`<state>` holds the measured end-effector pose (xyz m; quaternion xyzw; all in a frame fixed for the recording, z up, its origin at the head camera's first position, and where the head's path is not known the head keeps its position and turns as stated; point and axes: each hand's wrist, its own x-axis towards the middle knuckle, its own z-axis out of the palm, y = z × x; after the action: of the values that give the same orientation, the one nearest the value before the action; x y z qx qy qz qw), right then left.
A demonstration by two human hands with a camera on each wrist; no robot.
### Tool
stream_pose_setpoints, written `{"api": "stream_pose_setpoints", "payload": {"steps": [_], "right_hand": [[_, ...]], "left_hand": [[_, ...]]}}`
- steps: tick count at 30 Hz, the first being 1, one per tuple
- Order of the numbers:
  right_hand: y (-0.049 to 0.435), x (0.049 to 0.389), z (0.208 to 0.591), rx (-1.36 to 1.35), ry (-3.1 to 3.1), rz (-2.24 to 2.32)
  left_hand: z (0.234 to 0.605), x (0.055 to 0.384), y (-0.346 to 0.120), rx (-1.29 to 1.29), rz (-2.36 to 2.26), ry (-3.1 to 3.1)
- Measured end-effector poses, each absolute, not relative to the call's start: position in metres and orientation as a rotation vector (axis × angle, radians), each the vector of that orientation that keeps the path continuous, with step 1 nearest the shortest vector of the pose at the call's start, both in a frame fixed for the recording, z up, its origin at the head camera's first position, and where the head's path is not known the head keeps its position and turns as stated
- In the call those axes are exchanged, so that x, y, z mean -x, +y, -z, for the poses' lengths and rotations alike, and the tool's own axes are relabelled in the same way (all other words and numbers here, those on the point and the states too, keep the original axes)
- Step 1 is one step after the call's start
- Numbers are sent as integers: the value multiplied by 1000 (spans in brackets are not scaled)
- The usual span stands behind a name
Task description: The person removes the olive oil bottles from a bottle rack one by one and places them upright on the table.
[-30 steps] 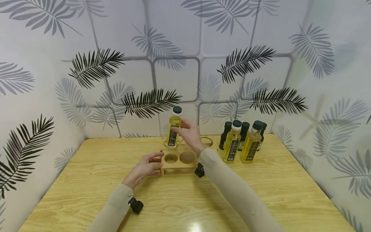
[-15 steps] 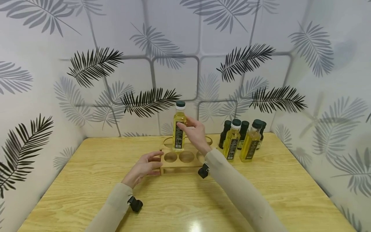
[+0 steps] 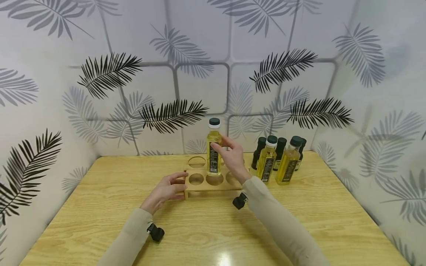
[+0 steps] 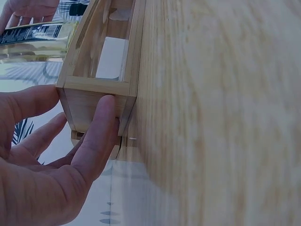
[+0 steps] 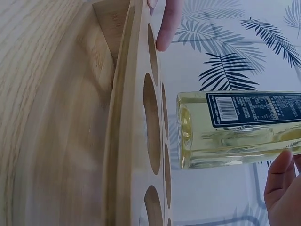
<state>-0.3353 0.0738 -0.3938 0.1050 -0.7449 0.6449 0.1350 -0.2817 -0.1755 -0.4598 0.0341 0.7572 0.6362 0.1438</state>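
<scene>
My right hand (image 3: 233, 157) grips a clear bottle of yellow oil (image 3: 214, 155) with a dark green cap and black label. The bottle is upright above the wooden rack (image 3: 213, 190). In the right wrist view a gap separates the bottle's base (image 5: 186, 134) from the rack's holed top. The rack has round holes in two rows; the bottle covers part of the front middle hole. My left hand (image 3: 166, 192) rests its fingers against the rack's left end. The left wrist view shows extended fingers (image 4: 96, 136) touching that end panel (image 4: 91, 108).
To the right of the rack stand two more yellow oil bottles (image 3: 266, 166) (image 3: 287, 166). Behind them are three dark, green-capped bottles (image 3: 258, 153). Leaf-patterned sheeting (image 3: 199, 88) rises behind the wooden table (image 3: 116, 184).
My right hand has carried the oil bottle rightward, from above the rack's left side to above its middle. The bottle has straightened from a slight tilt. My left hand stays at the rack's end.
</scene>
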Motion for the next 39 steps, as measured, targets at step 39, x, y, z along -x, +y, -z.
{"api": "stream_pose_setpoints", "payload": {"steps": [39], "right_hand": [[126,311,397,-246,-1990,-2022]], "left_hand": [[457,281,-176,-114,-1840,2156]]}}
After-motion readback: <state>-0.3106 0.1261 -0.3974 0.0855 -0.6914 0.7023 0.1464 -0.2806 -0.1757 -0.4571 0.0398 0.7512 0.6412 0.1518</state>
